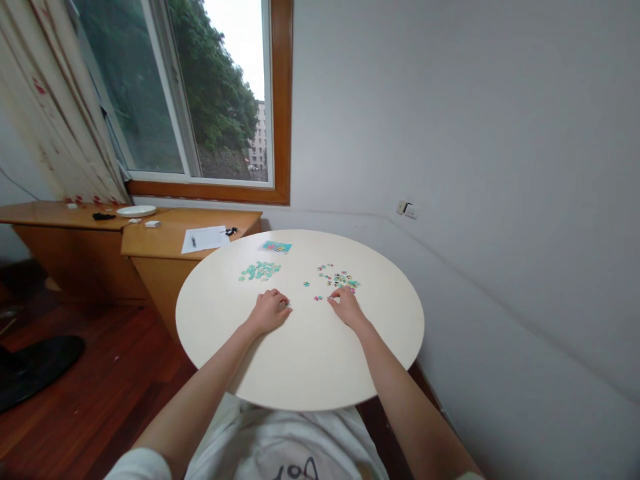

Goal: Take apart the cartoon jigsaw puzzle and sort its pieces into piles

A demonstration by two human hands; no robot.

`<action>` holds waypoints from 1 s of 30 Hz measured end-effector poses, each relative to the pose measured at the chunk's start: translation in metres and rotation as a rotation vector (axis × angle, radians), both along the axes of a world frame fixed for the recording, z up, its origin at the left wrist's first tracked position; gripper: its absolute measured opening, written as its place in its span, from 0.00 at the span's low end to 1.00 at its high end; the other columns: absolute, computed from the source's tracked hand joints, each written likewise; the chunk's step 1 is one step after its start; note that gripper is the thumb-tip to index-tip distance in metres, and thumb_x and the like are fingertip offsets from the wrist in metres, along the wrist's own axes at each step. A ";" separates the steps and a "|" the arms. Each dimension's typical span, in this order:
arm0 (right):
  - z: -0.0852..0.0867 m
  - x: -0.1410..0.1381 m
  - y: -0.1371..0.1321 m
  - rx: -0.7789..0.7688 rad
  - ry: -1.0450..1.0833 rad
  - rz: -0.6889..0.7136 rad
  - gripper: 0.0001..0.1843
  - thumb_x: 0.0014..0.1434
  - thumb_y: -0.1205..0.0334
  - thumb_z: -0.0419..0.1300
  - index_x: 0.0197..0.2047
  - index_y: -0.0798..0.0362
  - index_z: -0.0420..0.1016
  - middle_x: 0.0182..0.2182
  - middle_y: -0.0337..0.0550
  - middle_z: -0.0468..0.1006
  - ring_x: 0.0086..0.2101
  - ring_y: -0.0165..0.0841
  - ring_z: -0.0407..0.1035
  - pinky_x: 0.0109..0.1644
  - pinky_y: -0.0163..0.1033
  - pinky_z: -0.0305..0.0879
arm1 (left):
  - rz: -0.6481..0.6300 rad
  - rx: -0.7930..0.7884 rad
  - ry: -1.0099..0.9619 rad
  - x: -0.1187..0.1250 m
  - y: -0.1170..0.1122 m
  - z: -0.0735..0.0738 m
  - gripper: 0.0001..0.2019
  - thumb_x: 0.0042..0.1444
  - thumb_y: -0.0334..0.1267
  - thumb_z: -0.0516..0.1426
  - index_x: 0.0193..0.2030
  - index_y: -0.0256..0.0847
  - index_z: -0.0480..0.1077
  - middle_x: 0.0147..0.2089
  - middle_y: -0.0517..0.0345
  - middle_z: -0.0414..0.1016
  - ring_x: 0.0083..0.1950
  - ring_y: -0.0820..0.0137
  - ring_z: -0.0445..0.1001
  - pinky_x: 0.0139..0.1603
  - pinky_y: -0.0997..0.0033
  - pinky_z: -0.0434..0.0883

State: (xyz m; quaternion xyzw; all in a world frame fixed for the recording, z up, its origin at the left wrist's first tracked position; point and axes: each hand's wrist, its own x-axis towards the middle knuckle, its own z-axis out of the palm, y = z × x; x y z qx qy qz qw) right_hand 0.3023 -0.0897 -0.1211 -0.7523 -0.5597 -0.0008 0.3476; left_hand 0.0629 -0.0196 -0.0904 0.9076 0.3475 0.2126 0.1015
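On a round white table point(305, 373) lie jigsaw puzzle pieces in two groups. The teal pieces point(260, 271) form a heap at the left, beyond my left hand point(270, 311). That hand is closed, with a small jigsaw puzzle piece point(284, 304) showing at its fingertips. My right hand point(347, 307) pinches at the near edge of the multicoloured pieces point(343, 280); what is between its fingertips is too small to make out. A pink and green piece point(318, 298) sits just left of those fingertips. One loose teal piece point(307, 284) lies between the two groups.
A colourful picture card point(276, 247) lies at the table's far side. Beyond, a wooden desk point(200, 217) bears a white sheet point(205, 239), keys point(231, 231) and a white plate point(137, 211). A wall point(475, 200) with a socket point(411, 211) borders the right.
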 end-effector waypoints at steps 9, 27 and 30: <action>0.001 0.000 0.000 0.004 0.024 -0.001 0.05 0.51 0.65 0.59 0.32 0.57 0.72 0.36 0.48 0.72 0.40 0.35 0.66 0.48 0.39 0.59 | -0.012 -0.016 -0.008 -0.001 0.000 0.001 0.12 0.53 0.39 0.53 0.41 0.40 0.72 0.43 0.50 0.71 0.47 0.60 0.67 0.50 0.58 0.62; 0.010 -0.015 -0.005 0.176 0.407 0.107 0.05 0.47 0.64 0.57 0.24 0.54 0.64 0.20 0.35 0.68 0.24 0.29 0.64 0.30 0.34 0.61 | -0.031 -0.017 -0.018 -0.001 0.003 -0.002 0.11 0.49 0.37 0.53 0.38 0.39 0.73 0.42 0.51 0.73 0.46 0.60 0.68 0.48 0.62 0.63; 0.013 -0.033 0.007 0.232 0.510 0.146 0.04 0.46 0.64 0.58 0.24 0.53 0.65 0.20 0.36 0.69 0.23 0.29 0.66 0.29 0.34 0.62 | -0.044 -0.028 -0.033 -0.001 0.004 -0.002 0.11 0.47 0.36 0.53 0.37 0.39 0.73 0.40 0.52 0.73 0.44 0.62 0.69 0.46 0.64 0.63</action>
